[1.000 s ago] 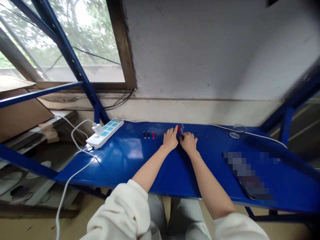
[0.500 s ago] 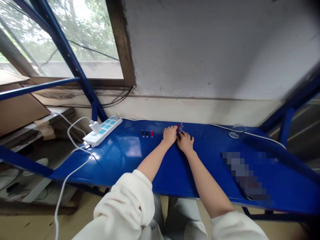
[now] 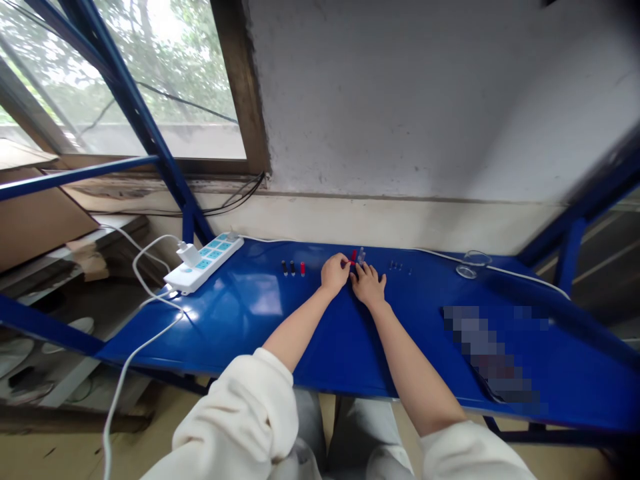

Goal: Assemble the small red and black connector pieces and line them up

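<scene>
Compared with half a second ago, my left hand (image 3: pixel 334 276) has shifted slightly toward 9 o'clock, exposing the small red piece (image 3: pixel 353 262) at its 2 o'clock. Left fingers are curled, fingertips pinching that piece; an upright red piece (image 3: pixel 354 255) is just beyond, at 12 o'clock. My right hand (image 3: pixel 369 285) is palm-down, fingers spread toward 11 o'clock; whether it grips anything, I cannot tell

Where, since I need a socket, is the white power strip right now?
In the head view, the white power strip lies at the left end of the blue table, left of the two small black pieces.
</scene>
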Demonstrator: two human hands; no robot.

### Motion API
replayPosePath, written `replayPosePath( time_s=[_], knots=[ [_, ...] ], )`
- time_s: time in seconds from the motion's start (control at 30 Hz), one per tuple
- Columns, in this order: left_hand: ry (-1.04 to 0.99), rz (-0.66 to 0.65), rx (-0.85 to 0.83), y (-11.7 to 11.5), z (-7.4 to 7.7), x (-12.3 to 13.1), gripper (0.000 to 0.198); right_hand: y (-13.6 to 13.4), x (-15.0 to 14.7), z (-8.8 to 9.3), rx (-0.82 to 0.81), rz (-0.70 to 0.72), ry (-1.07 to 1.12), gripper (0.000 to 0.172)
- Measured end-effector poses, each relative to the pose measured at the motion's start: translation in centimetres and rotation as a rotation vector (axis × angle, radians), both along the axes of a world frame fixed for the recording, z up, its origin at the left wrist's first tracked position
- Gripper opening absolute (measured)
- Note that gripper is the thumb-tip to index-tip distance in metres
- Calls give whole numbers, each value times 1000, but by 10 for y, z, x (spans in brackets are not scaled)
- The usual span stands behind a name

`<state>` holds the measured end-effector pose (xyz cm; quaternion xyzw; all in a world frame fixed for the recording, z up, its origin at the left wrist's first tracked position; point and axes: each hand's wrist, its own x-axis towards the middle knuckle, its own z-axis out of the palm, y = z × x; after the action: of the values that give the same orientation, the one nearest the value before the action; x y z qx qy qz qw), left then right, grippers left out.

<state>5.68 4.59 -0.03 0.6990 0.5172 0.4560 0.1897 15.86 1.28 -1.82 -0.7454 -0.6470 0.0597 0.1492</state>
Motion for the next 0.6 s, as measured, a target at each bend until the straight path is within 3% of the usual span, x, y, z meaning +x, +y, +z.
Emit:
replayPosePath(
  time_s=[0.27, 0.4, 0.6],
  knots=[
    [-325, -48, 6, -43, 23, -25, 8, 2, 1, -1, -8, 5, 7, 52],
    [-445, -30, -45, -56, 14, -37, 12, 4, 1, -1, -11, -9, -2, 52],
    [-454, 20, -39, -58, 4, -45, 13, -4, -1, 3, 18, 27, 13, 46]
  ],
)
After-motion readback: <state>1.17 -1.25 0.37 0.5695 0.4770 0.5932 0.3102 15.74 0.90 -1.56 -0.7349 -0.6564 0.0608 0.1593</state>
